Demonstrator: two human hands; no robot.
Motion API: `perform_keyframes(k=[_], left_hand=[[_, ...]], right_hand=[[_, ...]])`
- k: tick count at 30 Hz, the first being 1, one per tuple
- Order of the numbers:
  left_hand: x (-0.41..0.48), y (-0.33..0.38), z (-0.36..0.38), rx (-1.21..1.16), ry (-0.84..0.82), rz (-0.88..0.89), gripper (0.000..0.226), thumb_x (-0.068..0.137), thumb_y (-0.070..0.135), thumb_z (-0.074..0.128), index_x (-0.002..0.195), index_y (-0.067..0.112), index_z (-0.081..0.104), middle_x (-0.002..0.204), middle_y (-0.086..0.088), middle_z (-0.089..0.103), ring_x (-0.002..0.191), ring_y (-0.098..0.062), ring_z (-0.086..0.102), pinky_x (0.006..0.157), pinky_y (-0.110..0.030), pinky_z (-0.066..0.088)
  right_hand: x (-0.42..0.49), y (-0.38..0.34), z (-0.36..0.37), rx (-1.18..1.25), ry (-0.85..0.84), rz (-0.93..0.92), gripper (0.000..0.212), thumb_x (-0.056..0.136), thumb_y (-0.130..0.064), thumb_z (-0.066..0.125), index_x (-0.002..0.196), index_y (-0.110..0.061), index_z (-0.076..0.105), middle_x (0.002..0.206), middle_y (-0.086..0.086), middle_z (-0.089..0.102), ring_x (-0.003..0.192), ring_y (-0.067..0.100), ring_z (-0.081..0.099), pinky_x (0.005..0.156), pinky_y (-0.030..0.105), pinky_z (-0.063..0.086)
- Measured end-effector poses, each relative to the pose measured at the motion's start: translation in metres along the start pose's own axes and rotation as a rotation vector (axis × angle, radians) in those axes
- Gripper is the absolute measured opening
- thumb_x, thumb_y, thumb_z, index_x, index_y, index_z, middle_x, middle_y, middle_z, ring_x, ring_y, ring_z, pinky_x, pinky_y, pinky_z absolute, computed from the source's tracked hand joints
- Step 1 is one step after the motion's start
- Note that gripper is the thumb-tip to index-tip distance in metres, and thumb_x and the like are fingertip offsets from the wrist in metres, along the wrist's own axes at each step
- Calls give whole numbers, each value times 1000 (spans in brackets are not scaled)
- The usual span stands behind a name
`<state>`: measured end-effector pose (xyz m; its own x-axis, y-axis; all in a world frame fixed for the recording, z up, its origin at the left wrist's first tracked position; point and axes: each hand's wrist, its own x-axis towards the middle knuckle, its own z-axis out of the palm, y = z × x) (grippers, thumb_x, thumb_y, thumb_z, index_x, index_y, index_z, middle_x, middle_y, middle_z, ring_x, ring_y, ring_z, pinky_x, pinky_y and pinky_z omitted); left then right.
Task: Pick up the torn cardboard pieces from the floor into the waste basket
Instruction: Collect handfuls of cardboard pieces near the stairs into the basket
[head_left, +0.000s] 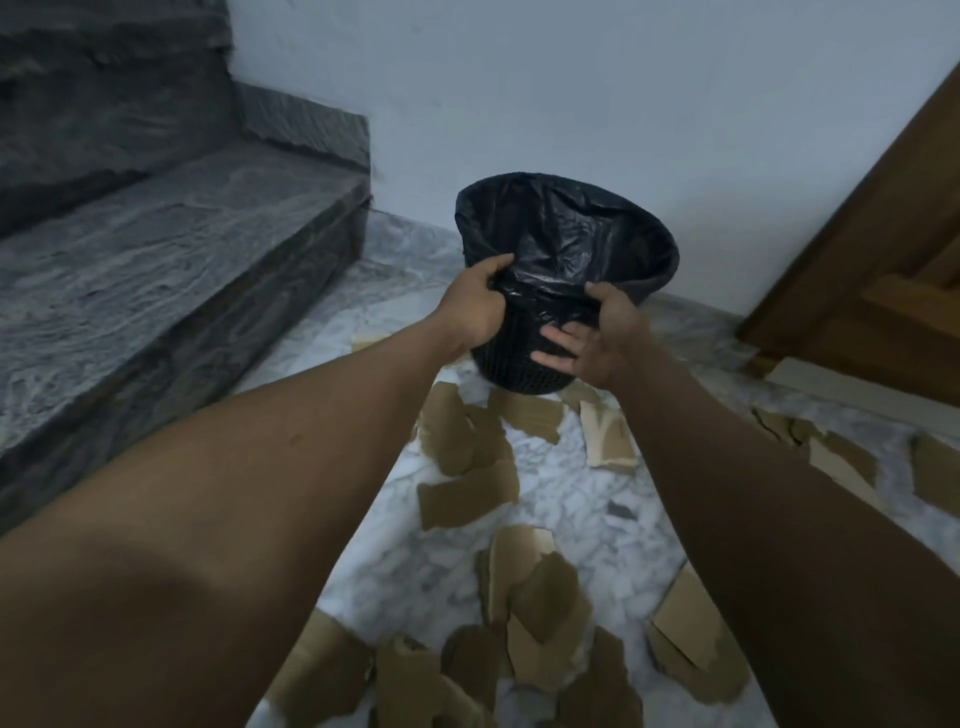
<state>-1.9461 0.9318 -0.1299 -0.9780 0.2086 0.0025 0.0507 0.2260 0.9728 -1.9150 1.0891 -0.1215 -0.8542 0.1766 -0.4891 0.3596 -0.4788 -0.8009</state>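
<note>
Hold: left grip is closed round the near rim of the waste basket, pressing the black bin liner against the edge.
Support: right grip clamps the same basket, with the thumb up at the rim and the fingers spread on the mesh wall lower down.
Basket position: between the 2 grips, tilted with its mouth toward the person. I cannot tell whether its base touches the floor.
Basket count: 1, with 1 liner; nothing shows inside it.
Basket handling: it looks like light plastic mesh, stiff enough to carry by the rim. The liner looks thin, slick and loose, so liner alone would probably slip; rim and liner are best taken together.
Cardboard position: the cardboard pieces lie scattered on the floor, from beneath the basket back toward the person and off to the right near the door.
Cardboard handling: probably light, flat and bendable, with ragged torn edges. On smooth marble a flat piece gives little to catch, so a lifted corner or an overlapping edge is the place to pinch. Overlapping pieces could go several at once.
Cardboard count: at least 15 visible; overlaps and both arms hide more, so no exact figure.
Surroundings: at least 2 dark stone steps on the left, and 1 pale wall behind.
</note>
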Motion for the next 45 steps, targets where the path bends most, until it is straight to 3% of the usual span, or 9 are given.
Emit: perform_keyframes(k=[5, 9, 14, 17, 26, 33, 38, 42, 45], left_hand=[[-31, -7, -2, 210, 35, 46, 50, 96, 6, 49, 145, 14, 40, 141, -10, 50, 127, -27, 49, 94, -25, 39], [-76, -29, -8, 669, -230, -107, 62, 95, 19, 57, 148, 3, 29, 146, -20, 41, 122, -27, 50, 92, -31, 42], [-167, -64, 1, 1063, -640, -150, 67, 90, 30, 67, 147, 11, 37, 148, -10, 43, 131, -25, 45, 99, -25, 37], [-220, -100, 11, 1086, -707, -188, 82, 72, 45, 81, 142, 22, 44, 141, -4, 48, 125, -22, 50, 97, -28, 42], [-296, -168, 12, 1308, -605, 94, 101, 50, 54, 71, 139, 19, 36, 123, -4, 46, 107, -28, 47, 84, -40, 51], [-283, -143, -8, 1167, -506, -214, 44, 74, 34, 75, 109, 13, 60, 119, -10, 55, 91, -20, 57, 69, -23, 45], [-282, -155, -48, 1111, -239, -371, 72, 65, 75, 61, 111, 19, 58, 111, -6, 52, 111, -27, 50, 90, -37, 47], [-283, -180, -65, 1141, -186, -470, 91, 54, 82, 53, 128, 29, 52, 123, -8, 45, 117, -31, 39, 96, -47, 39], [-285, -183, -68, 1094, -214, -497, 94, 60, 72, 68, 133, 18, 41, 129, -10, 42, 121, -33, 38, 98, -47, 41]], right_hand=[[-10, 38, -29, -83, 4, 35, 45, 97, -42, 51, 136, -19, 46, 130, 10, 52, 102, 29, 62, 71, 53, 55], [-43, 98, -63, -299, 103, 103, 27, 98, -41, 54, 113, -18, 56, 114, 7, 53, 100, 28, 63, 89, 53, 53], [-101, 181, -110, -923, 28, 113, 15, 92, -24, 67, 86, -13, 60, 77, 9, 57, 58, 18, 60, 52, 25, 47], [-137, 213, -125, -1245, -154, 135, 15, 82, -18, 77, 82, -9, 66, 73, 3, 58, 59, 15, 56, 54, 23, 47], [-201, 276, -87, -1576, -211, -239, 61, 79, -31, 78, 134, -24, 54, 134, 0, 53, 124, 21, 51, 98, 33, 44], [-197, 287, -84, -1635, -148, -148, 15, 76, -34, 75, 84, -29, 64, 97, -5, 67, 96, 23, 66, 81, 35, 54], [-173, 270, -86, -1520, -150, -87, 33, 79, -21, 69, 58, -22, 43, 70, -1, 52, 76, 25, 59, 73, 42, 53], [-168, 273, -78, -1481, -22, -50, 22, 78, -36, 63, 65, -25, 50, 89, 3, 63, 93, 28, 61, 87, 46, 53], [-176, 281, -74, -1518, 50, -78, 37, 76, -46, 62, 107, -26, 59, 120, 4, 53, 121, 29, 48, 95, 46, 46]])
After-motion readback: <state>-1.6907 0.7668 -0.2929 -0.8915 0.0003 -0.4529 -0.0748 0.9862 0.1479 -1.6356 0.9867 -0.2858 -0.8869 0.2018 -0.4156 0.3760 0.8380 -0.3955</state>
